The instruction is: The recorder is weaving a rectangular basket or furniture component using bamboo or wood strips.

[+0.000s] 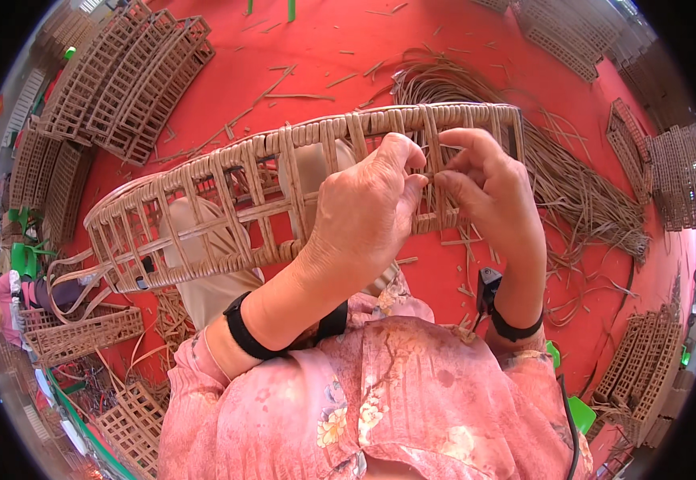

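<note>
A long woven rattan basket frame (240, 210) lies tilted across my knees, its open lattice side turned up. My left hand (368, 200) is closed at the right part of the lattice, thumb and forefinger pinched together. Facing it, my right hand (492, 188) has curled fingers, its thumb and fingertips pressed together beside a wrapped upright (432, 136). Both hands seem to pinch a rattan strip at this upright; most of it is hidden by the fingers. Loose strip loops (68, 292) hang from the frame's left end.
A big bundle of rattan strips (596, 204) lies on the red floor (316, 48) at the right. Stacked lattice panels (136, 84) stand at the far left, more (640, 360) at the right. Cut scraps litter the floor. A dark-handled tool (488, 290) shows beside my right forearm.
</note>
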A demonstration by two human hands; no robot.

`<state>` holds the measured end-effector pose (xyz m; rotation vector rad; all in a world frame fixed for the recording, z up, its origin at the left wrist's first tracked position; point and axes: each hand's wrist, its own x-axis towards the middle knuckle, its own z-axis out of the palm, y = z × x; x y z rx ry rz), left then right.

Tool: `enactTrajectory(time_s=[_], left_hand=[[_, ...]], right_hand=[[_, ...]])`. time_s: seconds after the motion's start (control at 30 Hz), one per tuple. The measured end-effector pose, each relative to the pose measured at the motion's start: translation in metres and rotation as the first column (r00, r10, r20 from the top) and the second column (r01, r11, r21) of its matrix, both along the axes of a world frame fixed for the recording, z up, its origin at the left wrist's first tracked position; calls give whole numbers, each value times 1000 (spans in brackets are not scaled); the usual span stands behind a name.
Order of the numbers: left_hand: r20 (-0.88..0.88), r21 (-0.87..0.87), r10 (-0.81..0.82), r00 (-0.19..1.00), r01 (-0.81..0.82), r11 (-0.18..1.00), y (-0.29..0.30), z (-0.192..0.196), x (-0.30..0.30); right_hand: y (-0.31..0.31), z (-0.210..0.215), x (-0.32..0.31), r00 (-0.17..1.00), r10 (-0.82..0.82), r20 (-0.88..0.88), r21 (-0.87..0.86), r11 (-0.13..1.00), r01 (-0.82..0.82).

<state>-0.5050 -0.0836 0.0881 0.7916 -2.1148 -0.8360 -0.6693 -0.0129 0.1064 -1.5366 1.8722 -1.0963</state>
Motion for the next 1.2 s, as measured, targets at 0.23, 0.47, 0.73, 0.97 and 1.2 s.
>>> enactTrajectory(time_s=[0.23,0.47,0.73,0.97,1.2], left_hand=[[-46,-89,-35,998,31,996,-1,-4,-3],[25,-236,-61,998,65,970,-1,-4,-2],[-13,-204,-148,989,142,969,1,9,-23],[-130,6,-235,963,238,971,1,9,-47],[103,2,-149,983,150,989,3,18,-49]], right_hand=[[4,5,-2,922,107,-373,33,994,-103],[11,13,-8,914,144,-379,91,989,-118],[39,50,-35,732,26,-681,-124,981,-150],[40,44,-47,911,-116,-395,-89,992,88],[25,20,-58,939,-161,-304,67,980,190]])
